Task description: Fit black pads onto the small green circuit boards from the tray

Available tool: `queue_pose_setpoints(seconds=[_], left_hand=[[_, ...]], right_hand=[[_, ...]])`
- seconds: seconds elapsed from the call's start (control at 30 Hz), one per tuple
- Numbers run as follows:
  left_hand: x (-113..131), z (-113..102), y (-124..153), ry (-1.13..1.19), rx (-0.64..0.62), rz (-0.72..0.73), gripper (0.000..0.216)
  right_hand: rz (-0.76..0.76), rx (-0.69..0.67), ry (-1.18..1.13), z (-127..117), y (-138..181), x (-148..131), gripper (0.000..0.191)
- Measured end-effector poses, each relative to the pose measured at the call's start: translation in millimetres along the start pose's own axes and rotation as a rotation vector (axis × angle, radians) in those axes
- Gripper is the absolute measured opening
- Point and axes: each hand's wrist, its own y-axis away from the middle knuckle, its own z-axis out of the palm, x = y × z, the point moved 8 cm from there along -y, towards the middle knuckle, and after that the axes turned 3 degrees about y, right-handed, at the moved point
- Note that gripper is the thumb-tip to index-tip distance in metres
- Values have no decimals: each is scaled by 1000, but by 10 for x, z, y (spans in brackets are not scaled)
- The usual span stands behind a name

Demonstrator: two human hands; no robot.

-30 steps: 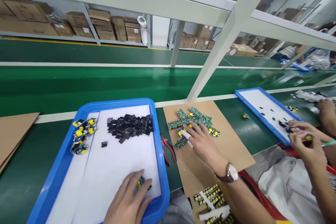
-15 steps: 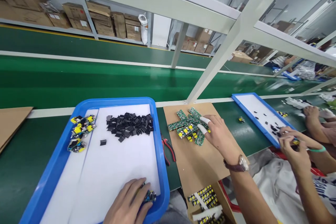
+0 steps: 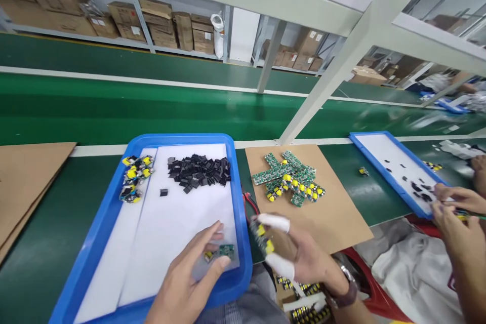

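Note:
My right hand (image 3: 304, 253), with white covers on thumb and forefinger, pinches a circuit board strip (image 3: 262, 237) with yellow components; it is slightly blurred. My left hand (image 3: 190, 271) hovers over the near right corner of the blue tray (image 3: 240, 212), thumb and fingers apart. Between them, small circuit boards (image 3: 227, 250) show in the tray, partly hidden by the hand. Black pieces (image 3: 199, 171) lie heaped on the tray's white lining, with one loose black piece (image 3: 163, 192) apart. Green boards with yellow parts (image 3: 294, 177) are piled on the cardboard sheet (image 3: 334, 212).
Red-handled pliers (image 3: 250, 202) lie between tray and cardboard. Yellow-and-black assemblies (image 3: 134, 174) sit at the tray's left. Below the table edge, a box holds more boards (image 3: 304, 311). At right, a co-worker's hands (image 3: 459, 207) work by another blue tray (image 3: 395, 197). A white post (image 3: 322, 91) rises behind.
My right hand has left the board pile and come toward the blue tray with a board strip. My left hand's thumb and fingers have spread, uncovering small boards. The view has shifted slightly.

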Motion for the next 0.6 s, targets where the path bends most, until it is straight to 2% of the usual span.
queue_pose_setpoints(seconds=[0.07,0.13,0.27,0.33,0.5,0.6], left_hand=[[77,92,-10,175,-74,-40,54],[135,91,-23,271,-36,-46,47],[155,-144,32,174,269,-8,37],[209,-239,92,99,361,70,37],[345,-256,144,-45,285,272,34],[374,-276,182,-190,361,360,37]], right_hand=[[-116,-132,-146,271,-64,-297,75],[-151,-137,-204,449,-160,-451,75],[-156,4,-182,620,-317,-561,74],[-161,57,-169,664,-352,-585,71],[-122,163,-156,759,-370,-490,59],[-120,264,4,845,-331,-425,52]])
